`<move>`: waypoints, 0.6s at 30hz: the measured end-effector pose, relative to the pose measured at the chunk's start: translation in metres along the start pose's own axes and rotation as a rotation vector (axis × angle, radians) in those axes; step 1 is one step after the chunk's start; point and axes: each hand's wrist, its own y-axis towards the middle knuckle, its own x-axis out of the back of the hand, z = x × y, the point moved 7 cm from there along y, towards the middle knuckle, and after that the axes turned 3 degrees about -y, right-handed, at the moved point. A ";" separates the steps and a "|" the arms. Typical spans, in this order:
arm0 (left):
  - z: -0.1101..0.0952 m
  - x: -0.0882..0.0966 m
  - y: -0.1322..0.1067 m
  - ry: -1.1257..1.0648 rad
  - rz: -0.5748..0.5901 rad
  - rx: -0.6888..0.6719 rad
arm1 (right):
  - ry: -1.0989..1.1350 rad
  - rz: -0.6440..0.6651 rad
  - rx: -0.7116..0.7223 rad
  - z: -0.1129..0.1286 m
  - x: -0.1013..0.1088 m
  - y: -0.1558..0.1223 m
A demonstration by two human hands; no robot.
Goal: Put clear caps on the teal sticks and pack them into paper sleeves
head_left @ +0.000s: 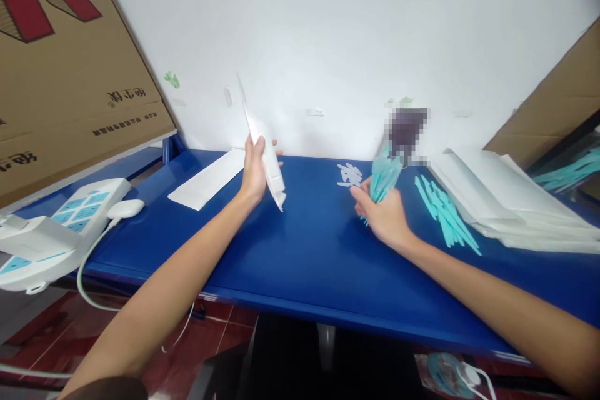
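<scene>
My left hand (255, 169) is closed around a flat white paper sleeve (272, 165), tilted and seen nearly edge-on above the table. Wrapped in the fingers of my right hand (387, 212) is a bundle of teal plastic sticks (385, 175), their wider ends pointing up toward the wall; their exact kind is unclear. Right of that hand lies a loose pile of similar teal sticks (445, 212). Just beyond my right fingers are several small whitish strips (350, 174). Another white sleeve (206, 180) lies flat to the left of my left hand.
A stack of large white sheets or bags (520, 200) covers the right side of the blue table (300, 250). At left sit a white power strip (89, 200) with a charger and cable. A cardboard box (79, 75) leans at the left, before the white wall (319, 44).
</scene>
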 end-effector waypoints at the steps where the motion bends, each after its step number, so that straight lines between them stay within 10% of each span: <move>1: 0.009 -0.005 -0.003 -0.120 -0.016 0.107 | -0.018 0.020 -0.029 -0.005 -0.003 -0.002; 7: 0.033 -0.024 -0.021 -0.408 -0.052 0.430 | -0.415 0.231 0.057 0.002 -0.012 -0.006; 12: 0.027 -0.033 -0.030 -0.452 -0.125 0.456 | -0.898 0.547 0.035 0.008 -0.034 -0.012; 18: 0.030 -0.049 -0.045 -0.438 -0.181 0.445 | -1.056 0.572 -0.059 0.018 -0.053 0.001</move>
